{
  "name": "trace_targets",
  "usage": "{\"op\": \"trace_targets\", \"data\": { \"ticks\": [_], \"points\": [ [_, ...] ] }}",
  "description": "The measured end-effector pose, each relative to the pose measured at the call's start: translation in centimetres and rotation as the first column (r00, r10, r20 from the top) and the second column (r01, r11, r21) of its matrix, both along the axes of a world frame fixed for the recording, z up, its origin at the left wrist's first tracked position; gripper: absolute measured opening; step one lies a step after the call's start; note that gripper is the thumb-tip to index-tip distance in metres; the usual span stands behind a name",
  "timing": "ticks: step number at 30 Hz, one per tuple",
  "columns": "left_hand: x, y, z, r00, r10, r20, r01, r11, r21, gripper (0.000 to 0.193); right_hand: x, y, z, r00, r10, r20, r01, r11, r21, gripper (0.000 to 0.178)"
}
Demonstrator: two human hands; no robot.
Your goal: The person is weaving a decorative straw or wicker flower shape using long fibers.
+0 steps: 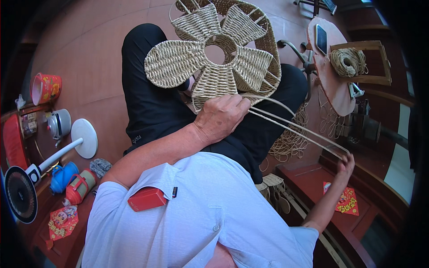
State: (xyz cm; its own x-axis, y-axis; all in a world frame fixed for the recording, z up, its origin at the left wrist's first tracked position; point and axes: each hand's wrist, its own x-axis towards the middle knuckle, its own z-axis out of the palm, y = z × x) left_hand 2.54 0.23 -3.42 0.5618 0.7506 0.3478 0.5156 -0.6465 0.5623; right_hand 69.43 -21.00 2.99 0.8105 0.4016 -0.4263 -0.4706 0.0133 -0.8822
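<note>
So the person was sitting with a woven straw flower piece (213,75) on their lap, up at 12 o'clock in the head view. It had chunky petals around a round hole, plus a curved woven band behind, bending round the 1 to 3 o'clock side.

The left hand (223,114), just above the middle of the view, had its fingers bunched together and clamped on the bottom edge of the 6 o'clock petal. The exact pinch point was hidden under the knuckles. From there, thin cord strands (304,131) ran off toward 4 o'clock, pretty much straight, to the right hand (345,163), a bit past 3 o'clock in the view. Those fingers were closed on the strands, well apart from the left hand.

Other stuff around: a loose heap of cord (288,145) on the floor near 3 o'clock, a coil of cord (347,61) on a wooden frame (384,62) at 2, and a phone (321,39) between 1 and 2. A fan (20,194) stood between 8 and 9.
</note>
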Motion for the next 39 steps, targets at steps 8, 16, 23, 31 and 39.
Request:
{"op": "trace_targets", "data": {
  "ticks": [8,16,23,31,39],
  "points": [
    [-0.3,-0.1,-0.2,0.995,0.037,0.096,-0.029,0.996,-0.089,0.016,15.1,-13.0,6.2,0.907,-0.336,0.254,0.406,0.858,-0.315,0.015],
    [-1.2,-0.5,1.1,0.988,0.120,0.096,-0.109,0.988,-0.109,0.013,19.3,-18.1,9.9,0.863,-0.316,0.393,0.455,0.825,-0.336,0.028],
    [-2.7,-0.5,2.1,0.972,0.232,0.041,-0.222,0.960,-0.171,0.011,21.5,-17.6,11.1,0.859,-0.173,0.482,0.391,0.830,-0.398,0.048],
    [-2.5,-0.3,2.5,0.977,0.212,-0.016,-0.211,0.959,-0.186,0.014,-25.0,9.2,5.1,0.001,0.827,0.563,-0.472,0.497,-0.728,0.045],
    [-2.5,-0.2,2.6,0.979,0.201,-0.027,-0.203,0.960,-0.195,0.015,-46.9,13.6,-1.3,-0.089,0.884,0.460,-0.600,0.320,-0.733,0.031]
  ]
}}
